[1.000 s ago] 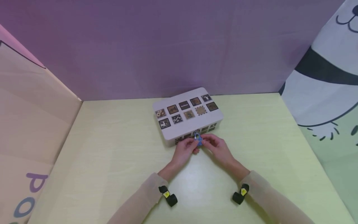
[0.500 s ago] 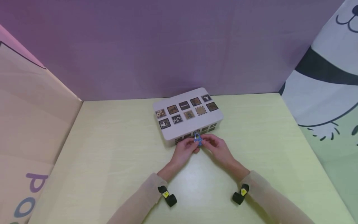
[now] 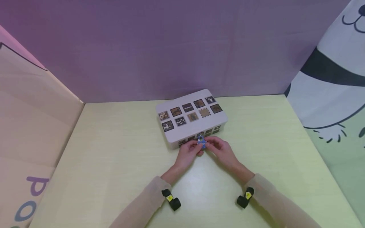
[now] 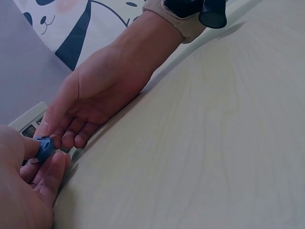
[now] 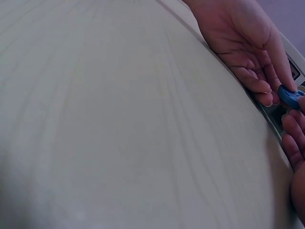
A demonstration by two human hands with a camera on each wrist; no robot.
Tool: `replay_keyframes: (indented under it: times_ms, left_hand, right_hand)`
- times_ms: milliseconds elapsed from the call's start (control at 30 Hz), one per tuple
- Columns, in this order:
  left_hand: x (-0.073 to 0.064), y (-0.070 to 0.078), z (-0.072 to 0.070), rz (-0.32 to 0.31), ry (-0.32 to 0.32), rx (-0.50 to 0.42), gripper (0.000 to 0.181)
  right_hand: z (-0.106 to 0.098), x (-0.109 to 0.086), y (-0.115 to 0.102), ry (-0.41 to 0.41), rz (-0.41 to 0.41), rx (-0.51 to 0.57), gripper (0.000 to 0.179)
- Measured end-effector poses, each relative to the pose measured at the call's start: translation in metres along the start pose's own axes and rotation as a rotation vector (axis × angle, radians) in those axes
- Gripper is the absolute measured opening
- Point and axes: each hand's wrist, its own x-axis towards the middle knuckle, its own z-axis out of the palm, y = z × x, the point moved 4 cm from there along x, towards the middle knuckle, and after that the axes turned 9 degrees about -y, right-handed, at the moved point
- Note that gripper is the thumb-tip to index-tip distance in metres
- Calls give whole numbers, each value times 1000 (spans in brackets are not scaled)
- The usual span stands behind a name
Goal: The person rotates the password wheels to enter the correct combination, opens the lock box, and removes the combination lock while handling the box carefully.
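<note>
A small blue padlock (image 3: pixel 203 145) with a shackle at its top is held just in front of the white box (image 3: pixel 196 123). From the left, my left hand (image 3: pixel 186 154) pinches it between thumb and fingers. My right hand (image 3: pixel 225 152) grips its other side. Seen from the left wrist, the padlock (image 4: pixel 45 149) lies between both sets of fingertips, partly covered by a thumb. In the right wrist view only part of the padlock (image 5: pixel 288 97) shows at the right edge. Whether its shackle is locked, I cannot tell.
The lidded box, printed with several small square pictures, sits angled near the table's back edge. A pale wooden table (image 3: pixel 114 152) lies under everything. A purple curtain (image 3: pixel 171 47) stands behind, with printed panels (image 3: pixel 336 101) at the sides.
</note>
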Motion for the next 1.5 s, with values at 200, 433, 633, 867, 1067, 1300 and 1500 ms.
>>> replay_keyframes:
  times_ms: [200,433,633,867,1067,1300,1500]
  left_hand:
    - [1,-2,0,-3,3,11,27]
    - [0,1,0,-9,2,-1,28]
    - [0,-1,0,-7,-3,-9,28]
    - [1,-4,-3,3,-46,-4,27]
    - [2,-5,-4,2,-64,-8,28]
    - [1,-3,-3,-1,-57,-11,27]
    - [1,-2,-3,-12,-56,-38,28]
  right_hand:
    - [0,-1,-1,-3,-1,3,29]
    - [0,0,-1,3,4,-11,29]
    - [0,-1,0,10,-3,-13,29]
    - [0,-1,1,9,3,-9,29]
    - [0,-1,1,10,6,-3,29]
    - [0,-1,0,10,12,8,29]
    - [0,-2,-1,10,9,18,29]
